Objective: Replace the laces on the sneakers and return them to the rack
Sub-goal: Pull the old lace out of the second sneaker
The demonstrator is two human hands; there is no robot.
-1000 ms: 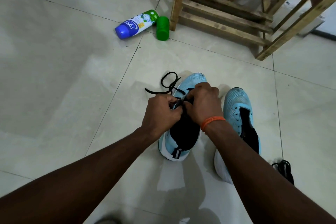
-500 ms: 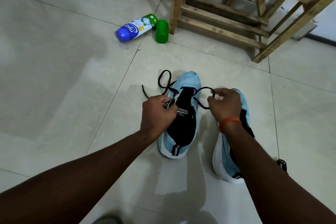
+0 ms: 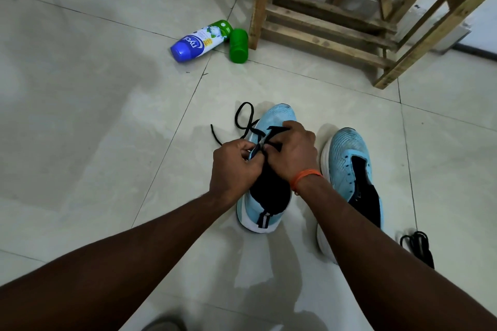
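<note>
Together, hands point(image 3: 234, 166) on black lace point(image 3: 248, 125).

The sneaker point(image 3: 269, 196) under my left hand point(image 3: 234, 166) and right hand point(image 3: 293, 153) is fine knit cloth, matt, with a smooth white sole (foam or rubber, I cannot tell). The lace point(image 3: 243, 118) I pinch is woven cloth, dull black. Right of my right hand, the second sneaker point(image 3: 347, 158) shows the same mesh. The floor point(image 3: 94, 115) round my hands is glossy tile. Beyond them the rack point(image 3: 322, 24) is bare, rough wood; the can point(image 3: 200, 40) is shiny, its cap point(image 3: 238, 45) smooth plastic.
</note>
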